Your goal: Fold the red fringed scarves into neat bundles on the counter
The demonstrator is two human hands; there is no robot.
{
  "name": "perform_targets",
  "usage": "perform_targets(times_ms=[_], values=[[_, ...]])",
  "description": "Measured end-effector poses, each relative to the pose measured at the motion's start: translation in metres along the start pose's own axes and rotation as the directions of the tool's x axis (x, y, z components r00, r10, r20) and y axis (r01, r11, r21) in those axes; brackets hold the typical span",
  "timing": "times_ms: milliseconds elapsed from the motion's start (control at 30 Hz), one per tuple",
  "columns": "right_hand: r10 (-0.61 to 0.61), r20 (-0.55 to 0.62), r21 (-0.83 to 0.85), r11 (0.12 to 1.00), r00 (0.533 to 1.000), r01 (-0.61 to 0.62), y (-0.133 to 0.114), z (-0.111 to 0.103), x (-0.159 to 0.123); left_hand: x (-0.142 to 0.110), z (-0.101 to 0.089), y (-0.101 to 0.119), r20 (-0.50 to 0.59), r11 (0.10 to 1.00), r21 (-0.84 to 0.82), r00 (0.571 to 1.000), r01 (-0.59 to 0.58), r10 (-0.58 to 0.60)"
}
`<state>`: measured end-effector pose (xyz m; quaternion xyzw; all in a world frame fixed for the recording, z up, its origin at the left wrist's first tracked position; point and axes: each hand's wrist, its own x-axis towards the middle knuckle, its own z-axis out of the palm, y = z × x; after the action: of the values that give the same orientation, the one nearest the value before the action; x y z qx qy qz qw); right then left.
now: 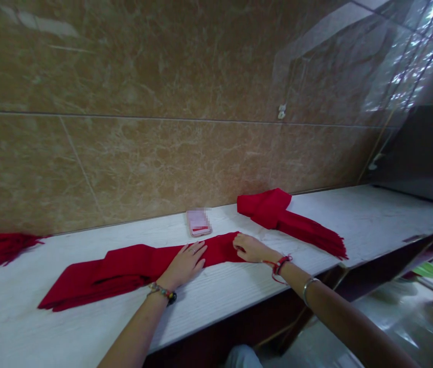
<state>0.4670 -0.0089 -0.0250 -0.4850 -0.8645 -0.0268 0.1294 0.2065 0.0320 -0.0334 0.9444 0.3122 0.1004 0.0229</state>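
A long red scarf [134, 263], folded lengthwise, lies across the white tabletop [224, 283]. My left hand [185, 263] rests flat on its middle with the fingers stretched out. At the scarf's right end, my right hand [252, 249] has its fingers curled and pinched on the edge of the cloth. Loose layers of the fabric show toward the left end. Just behind my hands is a pink phone [198, 223], part of it blurred out.
A second red scarf [277, 212], folded over itself with a fringed end, lies at the right near the tiled wall [155, 168]. Fringed red cloth [1, 248] lies at the far left. A dark box-shaped object [423, 153] stands at the far right.
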Motion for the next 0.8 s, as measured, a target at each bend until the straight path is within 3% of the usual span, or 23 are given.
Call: perform_targets(times_ms=[133,200,267,367,467,567,667,733,800], values=[[0.122,-0.052,-0.050,0.991,0.991,-0.124,0.017,-0.012,-0.019,0.001,0.003,0.003,-0.038,1.000,-0.028,0.999,-0.005,0.004],[0.118,-0.137,-0.030,0.992,0.984,-0.123,0.004,-0.015,-0.011,-0.001,-0.002,0.007,-0.095,1.000,-0.026,0.995,-0.006,0.004],[0.046,-0.206,0.012,0.999,0.977,-0.045,-0.021,-0.014,0.007,-0.009,-0.016,0.008,-0.208,1.000,0.004,0.978,0.013,-0.012],[-0.103,-0.225,0.016,0.994,0.969,0.109,-0.062,-0.003,0.039,-0.038,-0.050,-0.008,-0.431,0.991,0.044,0.897,0.126,-0.095],[-0.138,-0.135,-0.026,0.990,0.981,0.136,-0.083,0.016,0.056,-0.090,-0.085,-0.053,-0.534,0.937,0.020,0.796,0.349,-0.285],[-0.116,-0.034,-0.040,0.993,0.993,0.114,-0.081,0.034,0.058,-0.147,-0.102,-0.112,-0.439,0.744,-0.011,0.665,0.668,-0.604],[-0.124,-0.011,-0.037,0.992,0.992,0.123,-0.073,0.045,0.055,-0.187,-0.100,-0.149,-0.189,0.479,-0.120,0.453,0.870,-0.871],[-0.123,-0.010,-0.037,0.992,0.992,0.123,-0.070,0.048,0.055,-0.198,-0.095,-0.156,-0.118,0.427,-0.235,0.410,0.873,-0.904],[-0.115,-0.005,-0.037,0.993,0.993,0.115,-0.069,0.049,0.055,-0.199,-0.093,-0.155,-0.108,0.419,-0.364,0.409,0.832,-0.906]])
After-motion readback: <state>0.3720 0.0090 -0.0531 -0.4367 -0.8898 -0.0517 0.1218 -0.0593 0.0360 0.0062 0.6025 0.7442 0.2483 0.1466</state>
